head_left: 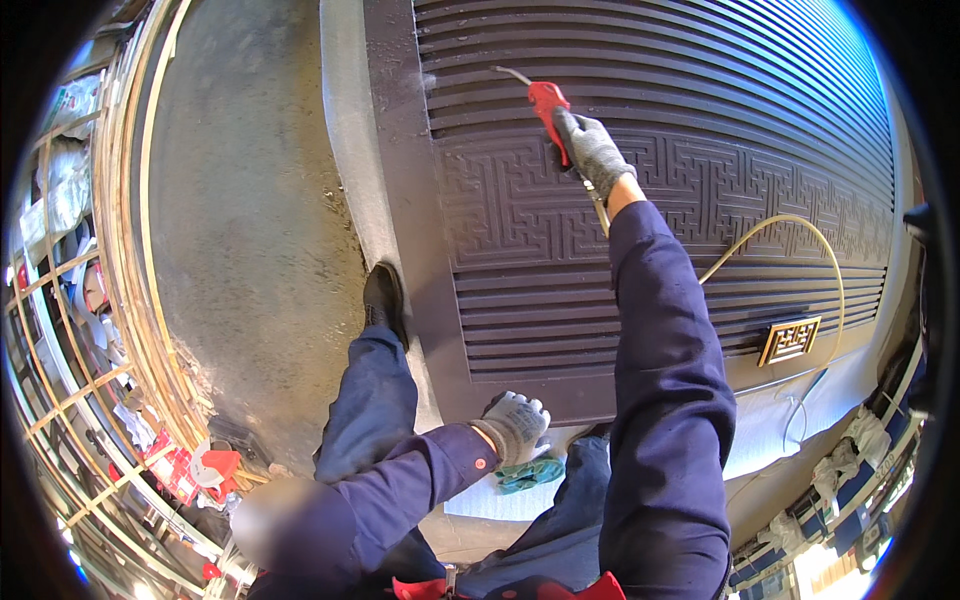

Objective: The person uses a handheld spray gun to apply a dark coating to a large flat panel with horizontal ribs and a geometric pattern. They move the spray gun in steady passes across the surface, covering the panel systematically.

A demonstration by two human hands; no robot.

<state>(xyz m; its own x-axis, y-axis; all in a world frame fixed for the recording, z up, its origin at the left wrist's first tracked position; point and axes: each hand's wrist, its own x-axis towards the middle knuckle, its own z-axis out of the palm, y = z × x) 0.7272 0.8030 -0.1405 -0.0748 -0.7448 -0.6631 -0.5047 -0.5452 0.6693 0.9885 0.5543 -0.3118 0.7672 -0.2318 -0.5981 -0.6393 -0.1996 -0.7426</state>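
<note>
The right hand point(592, 150) grips a red blow gun point(546, 96), probably light and rigid, best held by its handle point(558, 143), above the slatted panel point(400, 190); the left hand point(515, 425) hangs loosely open.

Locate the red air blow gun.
Head view, upper middle: the red air blow gun is in the right hand, over the dark slatted panel, near its fretwork band.

Hose point(791, 218) partly hidden behind right sleeve point(665, 370)
</note>
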